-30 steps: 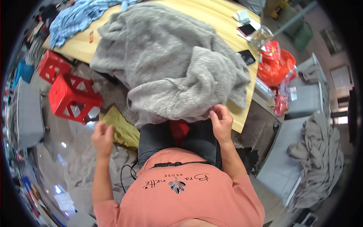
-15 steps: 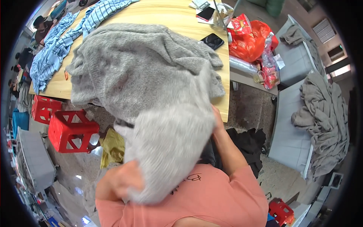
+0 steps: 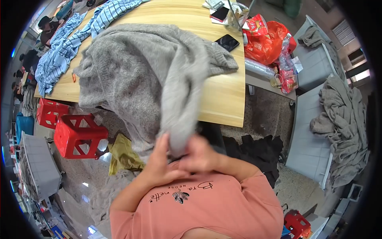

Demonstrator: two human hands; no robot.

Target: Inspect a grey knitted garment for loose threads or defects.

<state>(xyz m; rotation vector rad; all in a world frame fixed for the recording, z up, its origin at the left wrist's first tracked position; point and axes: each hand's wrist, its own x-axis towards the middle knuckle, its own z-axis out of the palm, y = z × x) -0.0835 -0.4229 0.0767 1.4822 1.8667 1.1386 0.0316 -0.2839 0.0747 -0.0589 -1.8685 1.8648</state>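
A fuzzy grey knit sweater (image 3: 123, 71) lies bunched over the near part of the table, its lower part hanging off the front edge. One sleeve reaches toward my body, blurred by motion. At the sleeve's end, my left hand (image 3: 161, 161) holds the left side of the cuff with fingers pointing up and thumb stretched across below. My right hand (image 3: 201, 154), smeared by motion, closes on the cuff from the right. Its exact finger grip is hard to make out. The other sleeve lies on the tabletop near a black phone (image 3: 227, 42).
Blue striped cloth (image 3: 59, 51) drapes over the wooden table's (image 3: 223, 101) left side. Red stools (image 3: 73, 137) stand at left. A red plastic bag (image 3: 268, 42) and bottles sit at right, beside grey bins (image 3: 304, 131) with grey garments. Dark cloth (image 3: 254, 153) and yellow cloth (image 3: 121, 153) lie below.
The sweater's large blurred fold by my chest has dropped away, and a narrow sleeve now stretches toward me. Both hands have come together at its end, the right moving inward from the table edge.
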